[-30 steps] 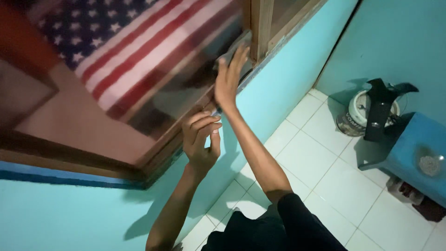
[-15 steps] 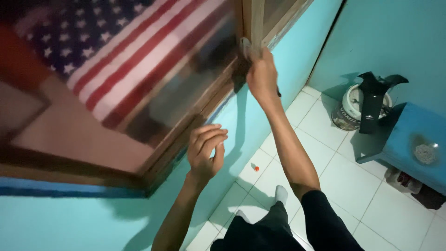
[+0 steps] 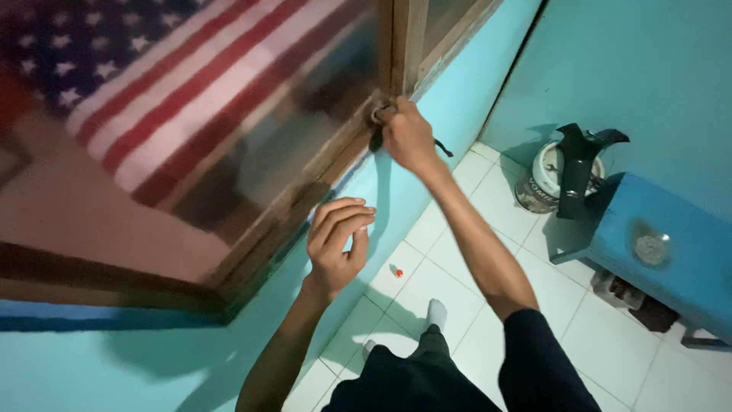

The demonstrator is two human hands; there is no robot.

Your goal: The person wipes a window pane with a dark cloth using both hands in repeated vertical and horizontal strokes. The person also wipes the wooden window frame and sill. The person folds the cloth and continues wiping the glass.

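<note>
My right hand (image 3: 408, 139) is shut on a small grey cloth (image 3: 378, 114) and presses it into the lower right corner of a wooden window frame (image 3: 305, 197). A dark strip (image 3: 376, 142) hangs below that hand. The window glass (image 3: 252, 130) shows a striped and starred flag behind it. My left hand (image 3: 337, 243) hovers lower, just off the turquoise wall (image 3: 450, 99) under the frame. Its fingers are loosely curled and I see nothing in them.
White floor tiles (image 3: 488, 191) lie below, with a small red bit (image 3: 397, 272) on them. At the right stand a blue stool (image 3: 679, 275) bearing a small glass dish (image 3: 653, 248), and a bucket (image 3: 543, 179) with a black plastic piece (image 3: 576, 164). My sock (image 3: 435, 313) shows below.
My right hand has slid with the cloth down the right side of the glass to the frame's lower corner. My left hand dropped away from the frame and stays curled.
</note>
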